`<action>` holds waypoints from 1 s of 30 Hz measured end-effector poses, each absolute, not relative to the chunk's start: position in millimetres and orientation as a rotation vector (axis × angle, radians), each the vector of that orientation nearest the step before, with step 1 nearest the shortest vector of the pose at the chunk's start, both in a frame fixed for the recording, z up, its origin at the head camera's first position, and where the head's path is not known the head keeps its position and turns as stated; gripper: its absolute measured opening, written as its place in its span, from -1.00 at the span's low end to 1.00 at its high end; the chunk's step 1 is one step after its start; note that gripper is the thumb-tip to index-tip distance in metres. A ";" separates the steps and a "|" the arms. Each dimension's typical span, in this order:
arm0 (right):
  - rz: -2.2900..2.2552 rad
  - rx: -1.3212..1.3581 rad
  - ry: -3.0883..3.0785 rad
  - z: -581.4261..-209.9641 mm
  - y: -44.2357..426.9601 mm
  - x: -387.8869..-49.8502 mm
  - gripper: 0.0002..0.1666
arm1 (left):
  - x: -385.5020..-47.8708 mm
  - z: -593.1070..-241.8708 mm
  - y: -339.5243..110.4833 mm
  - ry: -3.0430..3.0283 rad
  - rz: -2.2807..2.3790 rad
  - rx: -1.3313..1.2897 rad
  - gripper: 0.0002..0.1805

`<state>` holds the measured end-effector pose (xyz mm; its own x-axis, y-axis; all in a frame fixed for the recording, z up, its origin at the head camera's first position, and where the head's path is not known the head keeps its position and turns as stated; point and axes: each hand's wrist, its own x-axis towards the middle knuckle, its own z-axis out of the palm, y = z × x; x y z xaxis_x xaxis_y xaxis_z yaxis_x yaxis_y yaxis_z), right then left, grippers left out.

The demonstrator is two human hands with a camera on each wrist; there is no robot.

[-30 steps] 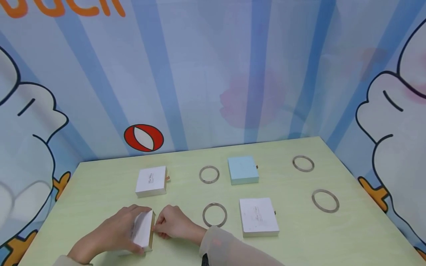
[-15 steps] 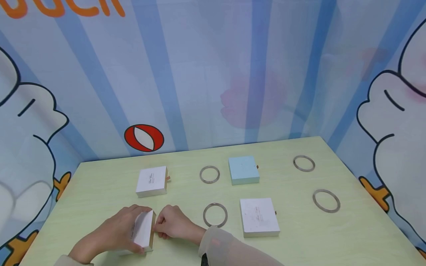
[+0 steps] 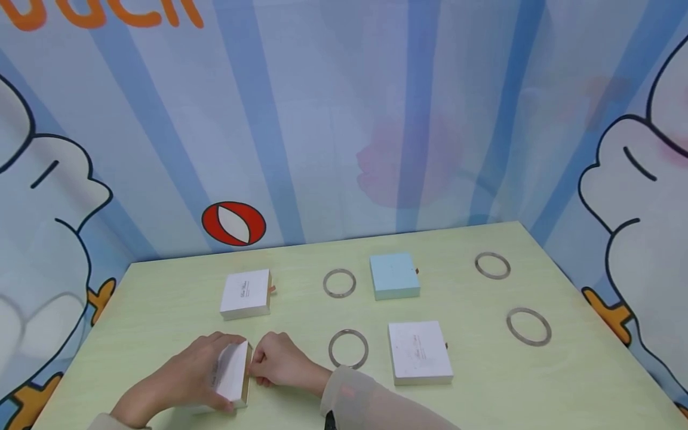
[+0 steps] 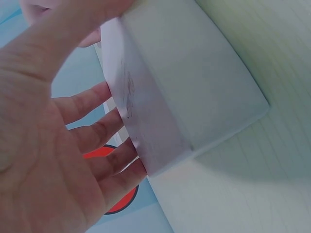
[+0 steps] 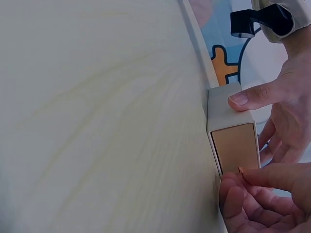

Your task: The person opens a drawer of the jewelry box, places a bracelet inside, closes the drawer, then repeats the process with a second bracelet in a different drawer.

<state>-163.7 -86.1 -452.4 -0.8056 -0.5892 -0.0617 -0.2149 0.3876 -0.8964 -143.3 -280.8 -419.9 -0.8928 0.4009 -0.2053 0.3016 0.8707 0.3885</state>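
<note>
At the table's near left, a white drawer-style gift box (image 3: 235,373) lies with its tan drawer front (image 5: 236,145) facing right. My left hand (image 3: 183,373) grips it across the top, thumb on the near side and fingers on the far side. Beside the drawer front, my right hand (image 3: 285,361) pinches a small orange pull tab (image 5: 241,170) between thumb and curled fingers. The drawer looks flush with its sleeve. Faint print shows on the box in the left wrist view, where the thumb tip is cut off by the frame's top.
Behind the hands lies another white box (image 3: 246,294) with an orange tab. Rightward are a light blue box (image 3: 395,276) and a white box (image 3: 420,352). Several grey bangles lie about, one (image 3: 348,330) near my right sleeve. A printed cloth (image 3: 333,149) backs the pale green table (image 3: 473,382).
</note>
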 end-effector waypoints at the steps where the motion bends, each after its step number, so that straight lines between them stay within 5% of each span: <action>1: -1.386 -0.697 2.286 -452.4 -86.2 -163.5 -0.66 | -143.2 -420.0 -280.9 2.760 0.514 0.530 0.11; 30: -1.303 -0.794 2.393 -452.8 -85.9 -163.8 -0.61 | -142.5 -419.4 -285.7 2.740 0.558 0.655 0.13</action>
<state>-163.8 -85.9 -452.8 -0.8015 -0.5979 -0.0010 -0.3236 0.4352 -0.8402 -142.5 -285.7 -419.4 -0.8616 0.4792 -0.1672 0.3756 0.8237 0.4248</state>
